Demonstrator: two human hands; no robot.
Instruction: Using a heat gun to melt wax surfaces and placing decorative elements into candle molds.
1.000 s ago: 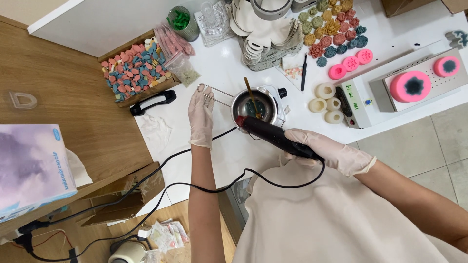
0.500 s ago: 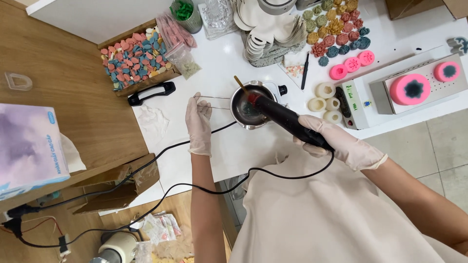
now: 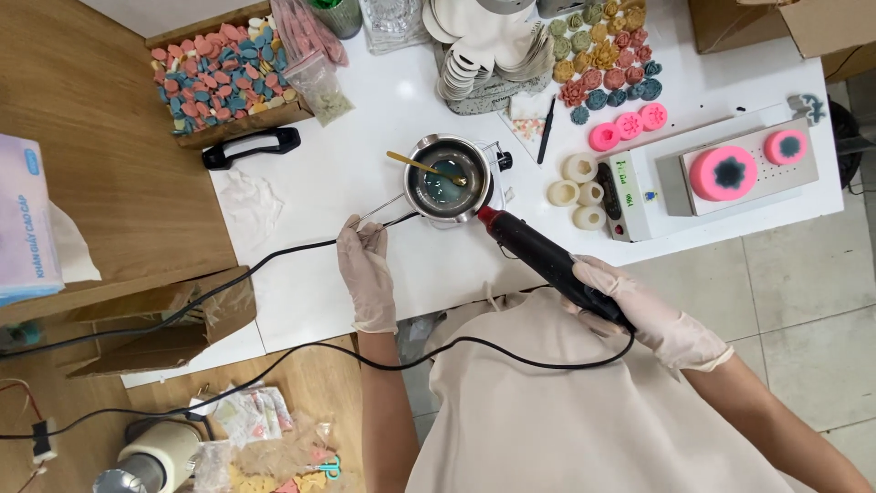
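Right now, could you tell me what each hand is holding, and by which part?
The right hand grips the black heat gun by its rear handle. The left hand pinches the end of the wire handle of the small metal pot.

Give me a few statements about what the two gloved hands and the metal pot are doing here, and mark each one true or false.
1. The right hand holds a black heat gun whose nozzle points at the small metal pot. True.
2. The left hand rests flat on the wooden box of coloured pieces. False: it grips the thin wire handle of the pot, well apart from the box.
3. A gold-coloured spoon lies in the pot. True.
4. Both hands are bare. False: both wear light-coloured gloves.
5. The pot stands on the white tabletop. True.
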